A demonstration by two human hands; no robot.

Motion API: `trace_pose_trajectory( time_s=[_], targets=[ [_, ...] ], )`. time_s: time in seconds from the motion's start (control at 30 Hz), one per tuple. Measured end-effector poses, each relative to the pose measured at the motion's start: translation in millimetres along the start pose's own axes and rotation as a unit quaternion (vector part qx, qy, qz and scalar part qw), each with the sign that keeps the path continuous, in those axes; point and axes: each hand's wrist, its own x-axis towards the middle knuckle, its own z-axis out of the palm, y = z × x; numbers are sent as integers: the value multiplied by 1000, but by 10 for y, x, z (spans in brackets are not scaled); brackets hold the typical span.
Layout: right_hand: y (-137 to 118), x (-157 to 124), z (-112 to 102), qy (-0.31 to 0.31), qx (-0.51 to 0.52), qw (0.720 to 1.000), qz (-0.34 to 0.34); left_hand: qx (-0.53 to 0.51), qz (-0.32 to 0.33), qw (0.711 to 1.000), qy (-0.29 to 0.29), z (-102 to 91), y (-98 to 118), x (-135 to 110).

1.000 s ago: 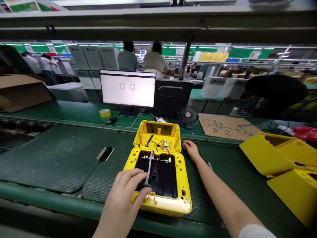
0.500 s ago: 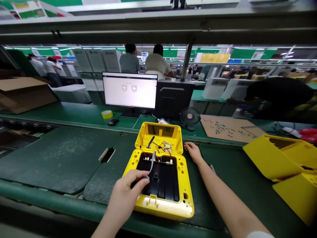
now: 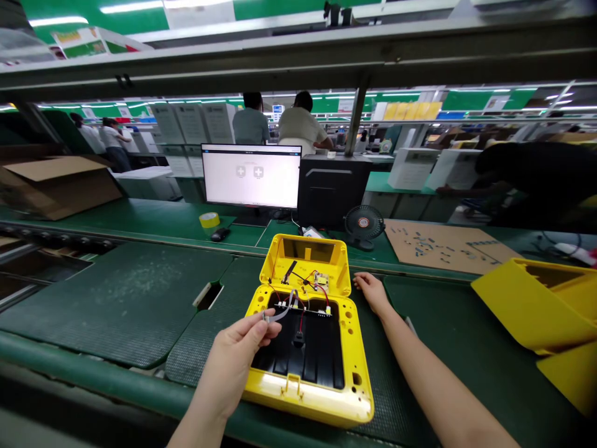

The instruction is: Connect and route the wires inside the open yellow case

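Note:
An open yellow plastic case (image 3: pixel 346 348) lies on the green mat, with its hinged yellow lid half (image 3: pixel 305 256) at the far side. My left hand (image 3: pixel 237 358) is over the case's left wall, pinching the end of a grey ribbon cable (image 3: pixel 282 313). That cable runs to a black strip along the back of the black inner panel (image 3: pixel 317 364). A black plug (image 3: pixel 298 339) on a red wire sits on the panel. A small circuit board (image 3: pixel 321 282) with red and black wires is in the lid. My right hand (image 3: pixel 370 291) rests flat on the mat beside the lid, touching nothing else.
Further yellow case shells (image 3: pixel 536 305) lie at the right. Behind stand a monitor (image 3: pixel 252 176), a desk fan (image 3: pixel 364 224), yellow tape (image 3: pixel 209 219), a mouse (image 3: pixel 219 234) and a cardboard sheet (image 3: pixel 448 247) with small parts. A grey rail (image 3: pixel 298 65) crosses above. Co-workers (image 3: pixel 280 121) stand beyond.
My left hand has risen and moved back and left, drawing the ribbon cable's end up off the panel. The right hand has stayed in place, and the view has drifted slightly.

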Motion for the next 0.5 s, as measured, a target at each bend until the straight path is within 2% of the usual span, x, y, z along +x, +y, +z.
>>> trace_pose_trajectory(
  time_s=[0.13, 0.2, 0.27, 0.33, 0.37, 0.4, 0.43, 0.5],
  targets=[
    [-20, 2, 11, 3, -8, 1000, 0, 50, 11, 998, -27, -33, 36, -54],
    [-43, -5, 8, 0, -9, 1000, 1, 97, 41, 994, -30, -95, 118, -78],
    [-44, -15, -22, -6, -11, 1000, 5, 149, 99, 984, 3, -213, 224, -34],
    [-4, -7, -82, -9, -25, 999, 23, 226, 175, 956, 71, -428, 313, 121],
    [28, 7, -115, -13, -30, 999, 28, 282, 207, 930, 115, -584, 337, 237],
    [62, 28, -141, -16, -35, 999, 36, 361, 228, 890, 157, -774, 339, 369],
    [90, 53, -149, -15, -45, 998, 35, 453, 229, 837, 207, -990, 315, 506],
    [105, 104, -75, 1, -69, 998, -7, 627, 124, 714, 284, -1456, 181, 757]
  ],
)
